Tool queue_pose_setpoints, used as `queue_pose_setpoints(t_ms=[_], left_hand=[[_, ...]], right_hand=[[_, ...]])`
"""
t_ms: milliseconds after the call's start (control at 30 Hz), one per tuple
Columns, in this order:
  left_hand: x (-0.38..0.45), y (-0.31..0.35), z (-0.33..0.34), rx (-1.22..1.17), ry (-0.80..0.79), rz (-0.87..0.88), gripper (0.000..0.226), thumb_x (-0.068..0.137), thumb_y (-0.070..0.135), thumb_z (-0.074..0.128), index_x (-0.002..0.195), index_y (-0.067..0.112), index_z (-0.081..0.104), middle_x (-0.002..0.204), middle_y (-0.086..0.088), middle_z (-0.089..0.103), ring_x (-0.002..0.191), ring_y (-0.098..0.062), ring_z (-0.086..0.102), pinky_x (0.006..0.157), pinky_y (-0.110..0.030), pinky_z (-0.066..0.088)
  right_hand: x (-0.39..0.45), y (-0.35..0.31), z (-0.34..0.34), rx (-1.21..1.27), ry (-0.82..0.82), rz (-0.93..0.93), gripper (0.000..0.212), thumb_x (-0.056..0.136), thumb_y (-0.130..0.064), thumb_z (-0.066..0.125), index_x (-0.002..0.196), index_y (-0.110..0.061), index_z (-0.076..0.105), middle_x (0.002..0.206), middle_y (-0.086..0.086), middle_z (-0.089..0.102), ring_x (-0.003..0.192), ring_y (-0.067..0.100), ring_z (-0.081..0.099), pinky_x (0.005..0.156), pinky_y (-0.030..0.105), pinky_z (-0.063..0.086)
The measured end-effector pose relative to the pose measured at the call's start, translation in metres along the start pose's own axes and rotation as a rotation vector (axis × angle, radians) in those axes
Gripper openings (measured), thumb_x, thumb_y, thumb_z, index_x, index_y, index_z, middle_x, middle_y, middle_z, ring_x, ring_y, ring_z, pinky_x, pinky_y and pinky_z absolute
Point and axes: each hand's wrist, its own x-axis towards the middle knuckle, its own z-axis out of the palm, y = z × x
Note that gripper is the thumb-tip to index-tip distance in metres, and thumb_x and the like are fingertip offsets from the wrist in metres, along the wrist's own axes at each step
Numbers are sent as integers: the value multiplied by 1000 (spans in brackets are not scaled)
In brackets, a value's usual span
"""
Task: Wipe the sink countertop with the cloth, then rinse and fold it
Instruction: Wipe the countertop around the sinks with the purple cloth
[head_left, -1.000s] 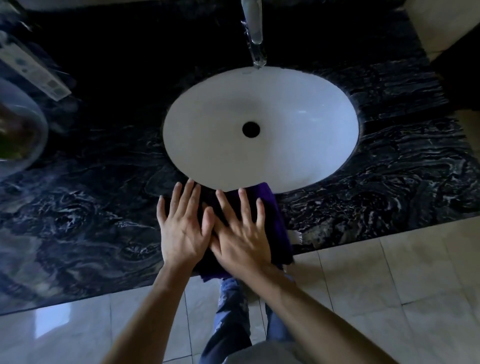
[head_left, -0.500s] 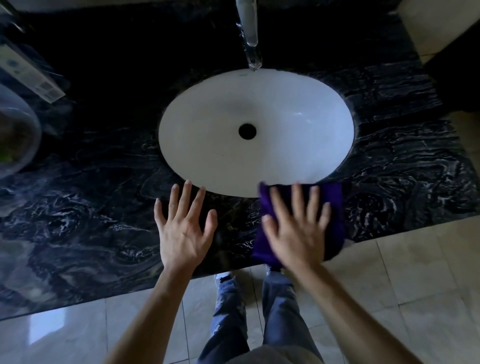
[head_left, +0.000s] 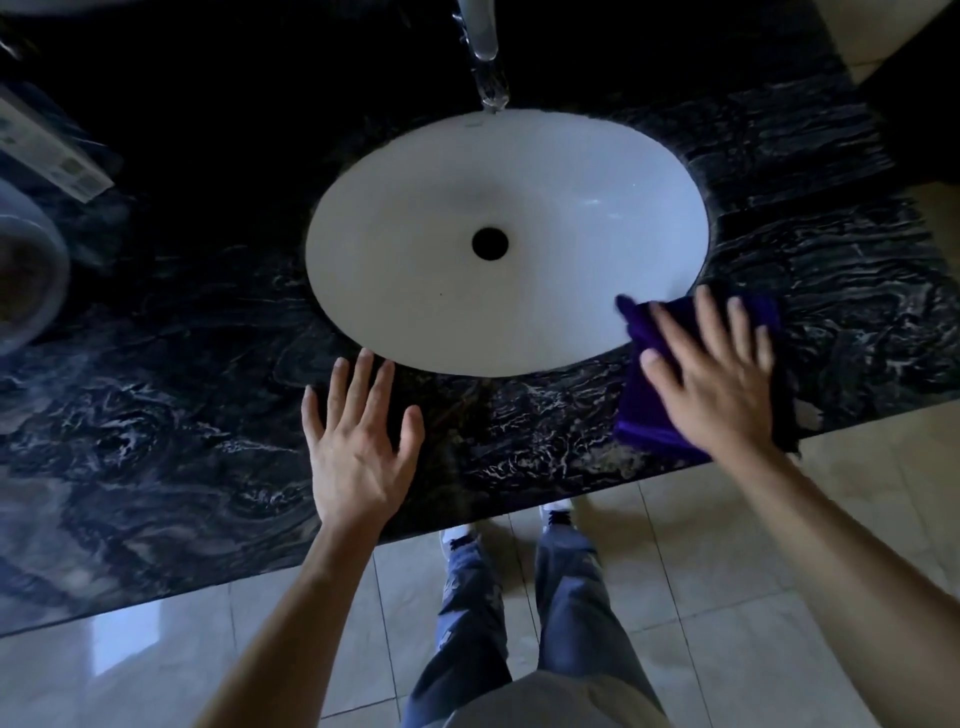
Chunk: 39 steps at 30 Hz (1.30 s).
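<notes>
Cloth, purple and folded into a pad, lies on the dark marbled worktop at the front right of the white sink basin, with its near edge reaching the worktop's front lip and its far left corner poking out over the basin rim. In the head view, the only one given, the right hand presses flat on top of it, fingers spread; its grip is released, nothing pinched, just palm pressure. The left hand rests flat and empty on the bare worktop just in front of the basin, fingers splayed, likely as a brace.

Risks follow from that flat hold. With no pinch on the fabric, a sideways stroke may let the pad unfold or bunch, so the hand slides over it rather than carrying it. The near edge sits at the front lip, so a pull toward the body could drag the cloth off onto the tiled floor. A stroke leftward could tip the overhanging corner into the basin. At the far left a round container and a flat packet stand on the worktop; a wide sweep there could knock them. The faucet appears to be off, so rinsing is not yet begun.
</notes>
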Motion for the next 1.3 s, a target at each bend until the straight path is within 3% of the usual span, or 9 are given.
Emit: queue_pose_setpoints(t_ms=[133,333,467,600,700,867,1100,1233,1300], left_hand=[[1,6,0,-33,10,-26,65,102,54,30,152,16,44,165,-3,34,157,-24,18,126,-56,8],[1,3,1,-48,6,-18,63,102,50,29,153,17,44,165,-3,32,156,-23,19,126,-54,9],[0,-3,0,-58,22,3,60,103,49,30,152,18,45,165,-1,33,156,-23,21,126,-53,12],[0,-1,1,-32,-2,-6,59,103,49,31,153,20,43,166,0,30,157,-21,17,127,-51,10],[0,0,1,-22,-11,-7,60,103,50,32,154,20,42,166,-1,29,157,-21,16,127,-52,9],[2,5,1,8,-21,-29,62,102,52,32,153,19,42,167,-2,29,157,-23,15,127,-54,7],[1,6,1,1,-13,-20,60,103,47,29,153,16,43,166,-3,30,157,-24,18,126,-55,11],[0,2,0,9,0,-4,59,103,46,28,153,18,44,166,-2,30,157,-23,18,126,-53,12],[0,1,1,10,-6,-10,60,103,48,29,153,19,43,166,-1,30,157,-23,18,126,-53,11]], right_hand=[[-17,-57,4,59,-3,166,64,95,-63,28,154,-40,35,169,11,20,154,44,14,119,68,15],[-96,-208,14,140,-8,-315,58,95,-59,47,150,-43,41,169,5,21,156,42,11,120,66,12],[-71,-168,16,115,-7,-510,54,98,-64,40,150,-50,40,168,-2,26,155,37,20,122,61,15],[5,-63,10,10,47,-199,53,100,-59,32,146,-41,50,162,5,39,147,38,35,120,59,22],[51,-2,-4,44,-4,-5,54,96,-55,32,143,-40,53,167,5,28,153,36,21,121,60,20],[21,-49,-1,62,-19,137,58,94,-61,28,149,-47,41,169,11,20,154,46,10,120,68,12],[-98,-200,13,144,17,-211,58,96,-55,46,152,-47,37,168,10,24,153,49,12,119,68,13],[-92,-173,17,143,27,-441,53,99,-60,44,151,-48,40,168,2,24,155,42,17,120,65,18],[-78,-130,17,109,59,-426,54,97,-63,45,149,-47,44,167,1,29,153,40,24,120,63,21]])
